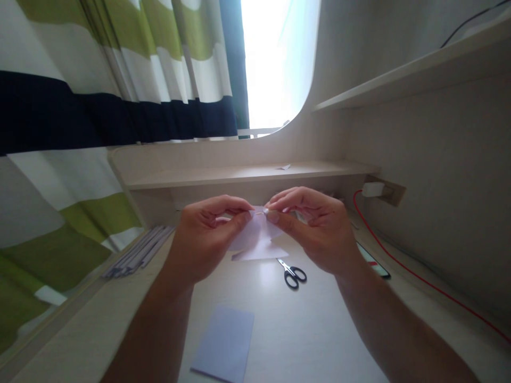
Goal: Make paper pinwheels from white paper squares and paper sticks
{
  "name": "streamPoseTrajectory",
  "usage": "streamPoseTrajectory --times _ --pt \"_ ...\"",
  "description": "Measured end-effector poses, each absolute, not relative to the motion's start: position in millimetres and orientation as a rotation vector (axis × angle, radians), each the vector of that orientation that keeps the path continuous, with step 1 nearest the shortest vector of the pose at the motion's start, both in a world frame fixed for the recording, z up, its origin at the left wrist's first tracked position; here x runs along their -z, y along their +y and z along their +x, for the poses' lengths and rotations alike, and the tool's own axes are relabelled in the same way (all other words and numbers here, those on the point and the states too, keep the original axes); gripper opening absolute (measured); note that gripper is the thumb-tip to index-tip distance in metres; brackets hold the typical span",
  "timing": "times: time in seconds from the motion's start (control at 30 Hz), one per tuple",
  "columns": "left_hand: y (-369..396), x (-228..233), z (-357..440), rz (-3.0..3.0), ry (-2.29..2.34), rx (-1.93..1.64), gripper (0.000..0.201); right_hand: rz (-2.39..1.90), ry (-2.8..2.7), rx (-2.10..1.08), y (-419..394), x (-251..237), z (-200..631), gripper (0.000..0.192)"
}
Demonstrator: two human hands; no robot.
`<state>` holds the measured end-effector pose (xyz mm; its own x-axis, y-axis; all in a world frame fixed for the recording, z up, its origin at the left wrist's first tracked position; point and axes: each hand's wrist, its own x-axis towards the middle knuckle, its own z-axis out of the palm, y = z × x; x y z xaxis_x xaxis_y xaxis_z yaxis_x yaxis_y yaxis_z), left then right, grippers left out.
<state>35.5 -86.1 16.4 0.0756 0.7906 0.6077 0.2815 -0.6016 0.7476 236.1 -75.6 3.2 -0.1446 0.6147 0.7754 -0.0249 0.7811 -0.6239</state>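
Paper (257, 236), one folded piece (both hands pinching), above one scissors (293, 274).

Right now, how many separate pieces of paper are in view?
4, perhaps more: a folded piece pinched between both hands, a flat sheet on the desk near the camera, a scrap on the shelf, and a stack at the desk's left edge.
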Motion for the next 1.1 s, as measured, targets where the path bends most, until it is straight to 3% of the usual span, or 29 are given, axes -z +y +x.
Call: streamPoseTrajectory --times 1.1 --pt "-93.1 -21.2 30.2 2.086 1.042 -1.435 0.007 -0.566 -1.703 -0.521 -77.8 -4.8 237.4 0.002"
